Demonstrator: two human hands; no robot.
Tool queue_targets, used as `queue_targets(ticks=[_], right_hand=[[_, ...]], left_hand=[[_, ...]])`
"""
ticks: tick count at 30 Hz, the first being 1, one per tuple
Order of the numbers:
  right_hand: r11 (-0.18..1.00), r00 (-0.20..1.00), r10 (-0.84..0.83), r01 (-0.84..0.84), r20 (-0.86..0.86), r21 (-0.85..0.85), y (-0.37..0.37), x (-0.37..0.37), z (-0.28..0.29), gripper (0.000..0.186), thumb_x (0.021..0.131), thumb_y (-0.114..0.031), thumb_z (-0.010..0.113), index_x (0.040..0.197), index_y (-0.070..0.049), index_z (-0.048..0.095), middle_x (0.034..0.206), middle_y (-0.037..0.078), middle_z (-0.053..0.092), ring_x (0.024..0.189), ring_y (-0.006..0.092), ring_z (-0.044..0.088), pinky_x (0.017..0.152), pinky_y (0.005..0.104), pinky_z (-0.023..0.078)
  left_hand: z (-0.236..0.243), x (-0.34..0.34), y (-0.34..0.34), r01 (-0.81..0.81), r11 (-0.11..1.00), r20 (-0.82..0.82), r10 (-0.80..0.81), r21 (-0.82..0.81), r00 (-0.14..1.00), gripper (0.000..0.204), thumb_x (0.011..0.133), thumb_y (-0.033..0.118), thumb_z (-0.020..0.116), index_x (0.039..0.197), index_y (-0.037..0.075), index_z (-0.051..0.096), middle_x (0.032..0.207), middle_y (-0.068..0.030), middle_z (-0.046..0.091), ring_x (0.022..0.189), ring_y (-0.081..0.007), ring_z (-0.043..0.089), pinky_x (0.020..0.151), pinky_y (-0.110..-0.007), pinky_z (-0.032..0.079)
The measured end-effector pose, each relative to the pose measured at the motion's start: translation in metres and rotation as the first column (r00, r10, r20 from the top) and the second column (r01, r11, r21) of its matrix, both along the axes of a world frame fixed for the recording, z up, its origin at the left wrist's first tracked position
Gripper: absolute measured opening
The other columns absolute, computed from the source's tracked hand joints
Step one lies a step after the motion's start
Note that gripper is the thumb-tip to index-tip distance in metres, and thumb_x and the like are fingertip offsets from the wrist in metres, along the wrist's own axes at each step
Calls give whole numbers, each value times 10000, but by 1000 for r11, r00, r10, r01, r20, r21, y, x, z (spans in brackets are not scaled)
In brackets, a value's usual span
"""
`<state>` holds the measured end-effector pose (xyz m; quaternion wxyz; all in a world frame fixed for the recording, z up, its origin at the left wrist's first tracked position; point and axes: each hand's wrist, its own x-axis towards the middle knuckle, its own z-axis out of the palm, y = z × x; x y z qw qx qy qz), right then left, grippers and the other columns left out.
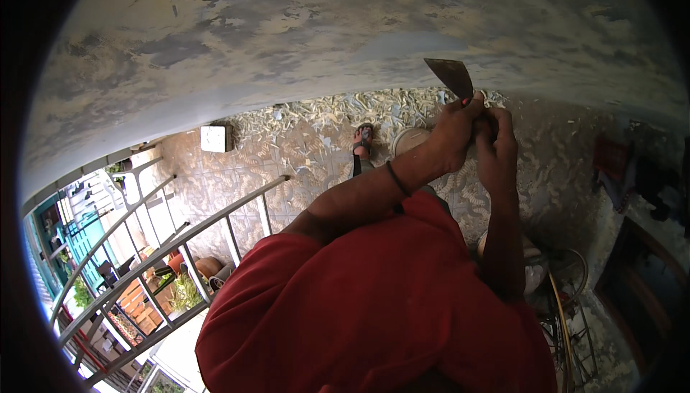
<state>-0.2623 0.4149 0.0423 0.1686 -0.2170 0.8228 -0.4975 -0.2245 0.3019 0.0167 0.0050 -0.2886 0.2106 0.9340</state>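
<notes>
Wall point(302, 40): curved, mottled, peeling; closed off all room above and ahead. Scraper point(451, 76) blade set against it, gripped by both hands, left hand point(454, 130) and right hand point(496, 145) pressed together, no gap between them. Floor point(302, 148) below: littered with paint flakes thickest along the wall's foot; sandalled foot point(363, 141) and round pale bucket point(410, 139) stood just under the hands. Small white box point(215, 138) near the wall, well apart to the left. Metal railing point(172, 242) barred the left side. Fan cage point(568, 278) and dark clutter crowded the right. Open floor between box and foot.
</notes>
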Motion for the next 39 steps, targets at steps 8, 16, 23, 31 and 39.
queue_targets(ticks=[8, 16, 23, 31, 39], right_hand=[[998, 959, 48, -33, 279, -55, 26, -21, -2, 272, 1074, -163, 560, 1293, -7, 603, 1110, 109, 703, 953, 150, 674, 764, 319, 547], [992, 933, -98, 118, 345, -35, 25, -24, 22, 347, 1067, -166, 553, 1386, -37, 597, 975, 4, 657, 774, 57, 568, 647, 243, 454], [1000, 972, 9, -7, 236, -11, 11, -50, 26, 360, 1104, -154, 526, 1420, -13, 628, 1171, 42, 694, 901, 60, 613, 755, 222, 493], [971, 963, 233, -238, 135, 24, 10, -99, 14, 393, 1104, -171, 494, 1435, 1, 616, 969, 39, 697, 816, 53, 578, 714, 252, 482], [876, 890, 446, -457, 97, 157, 4, -138, 17, 398, 1121, -174, 495, 1461, 9, 595, 1142, 38, 720, 925, 60, 618, 813, 229, 503]], left_hand=[[9, 3, 36, -141, 990, 48, 140, 28, 989, 355, 1131, 352, 488, 1178, 28, 624, 1025, -69, 680, 899, -176, 653, 794, -348, 551], [9, -6, 43, -70, 996, -5, 70, -55, 998, 443, 1102, 347, 566, 1362, -11, 544, 1023, -80, 658, 857, -149, 637, 703, -320, 528], [17, -25, 44, -260, 936, -12, 265, -239, 964, 628, 1084, 239, 617, 1630, 74, 354, 873, -7, 609, 757, -70, 551, 654, -264, 480], [-5, -70, 62, -536, 827, -158, 514, -170, 843, 534, 1100, 194, 578, 1599, 77, 428, 874, 40, 614, 745, -34, 524, 660, -236, 479], [-14, -102, 74, -707, 707, -171, 700, 26, 694, 305, 1105, 173, 563, 1359, 28, 650, 931, 43, 636, 802, -33, 558, 684, -235, 502]])
